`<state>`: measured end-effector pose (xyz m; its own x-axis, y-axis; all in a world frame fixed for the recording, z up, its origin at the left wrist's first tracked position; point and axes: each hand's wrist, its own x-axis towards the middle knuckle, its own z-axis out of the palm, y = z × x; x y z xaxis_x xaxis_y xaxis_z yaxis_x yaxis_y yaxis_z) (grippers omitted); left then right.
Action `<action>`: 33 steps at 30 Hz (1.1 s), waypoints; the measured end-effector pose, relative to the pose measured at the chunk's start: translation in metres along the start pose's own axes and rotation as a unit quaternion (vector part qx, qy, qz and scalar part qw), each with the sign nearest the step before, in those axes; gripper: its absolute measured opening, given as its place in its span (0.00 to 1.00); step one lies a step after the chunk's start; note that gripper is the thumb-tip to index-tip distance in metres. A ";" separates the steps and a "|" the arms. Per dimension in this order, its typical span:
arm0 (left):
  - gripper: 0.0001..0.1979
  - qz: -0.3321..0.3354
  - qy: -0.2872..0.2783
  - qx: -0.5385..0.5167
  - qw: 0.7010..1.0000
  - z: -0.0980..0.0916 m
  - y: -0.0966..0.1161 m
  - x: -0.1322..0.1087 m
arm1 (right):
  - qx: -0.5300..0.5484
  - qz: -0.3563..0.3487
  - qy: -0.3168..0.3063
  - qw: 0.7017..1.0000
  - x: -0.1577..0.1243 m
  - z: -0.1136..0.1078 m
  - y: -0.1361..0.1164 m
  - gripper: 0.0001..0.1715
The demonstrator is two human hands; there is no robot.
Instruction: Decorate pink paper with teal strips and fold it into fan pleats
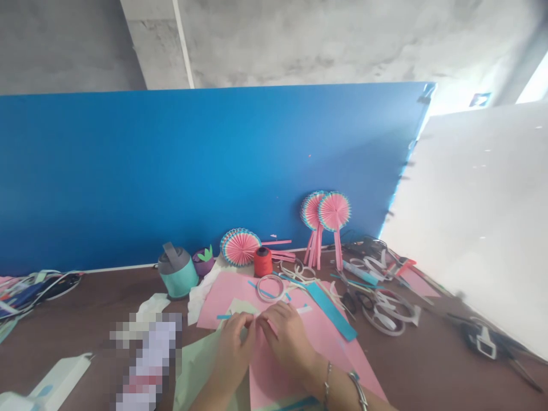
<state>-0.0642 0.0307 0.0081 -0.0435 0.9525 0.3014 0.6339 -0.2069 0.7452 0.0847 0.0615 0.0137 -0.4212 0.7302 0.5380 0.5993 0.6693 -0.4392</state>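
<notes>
My left hand point(236, 345) and my right hand point(287, 337) meet over sheets of pink paper point(321, 365) and pale green paper point(194, 362). Thumbs and fingers are pinched together at the tips, and whatever lies between them is too small to make out. A short white strip point(305, 310) shows just past my right knuckles. Beside my left fingers is a small blue strip point(223, 317). A roll of clear tape point(270, 289) lies flat on the pink paper beyond both hands. To the right, a wide blue paper strip point(331, 311) lies aslant.
Pleated pink rosettes point(334, 211) on paper sticks lean against the blue partition point(192, 171); another rosette point(240, 247) lies behind a red thread spool point(262, 262). A teal cup point(178, 277) stands left. Scissors point(349, 299), tape rolls point(391, 314) and strips clutter the right.
</notes>
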 end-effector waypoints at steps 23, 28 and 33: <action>0.13 0.078 0.021 0.100 0.992 -0.003 -0.001 -0.002 | -0.006 -0.039 -0.049 0.998 0.006 -0.006 0.004 0.10; 0.13 0.092 0.027 0.099 0.990 -0.003 0.000 -0.003 | 0.001 -0.035 -0.033 0.999 0.006 -0.005 0.005 0.08; 0.12 0.102 0.034 0.093 0.990 -0.002 0.000 -0.004 | 0.013 -0.046 -0.024 0.999 0.008 -0.006 0.004 0.07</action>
<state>-0.0656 0.0264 0.0079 0.0521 0.8768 0.4781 0.7661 -0.3422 0.5440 0.0884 0.0692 0.0202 -0.5065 0.6702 0.5425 0.5389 0.7372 -0.4075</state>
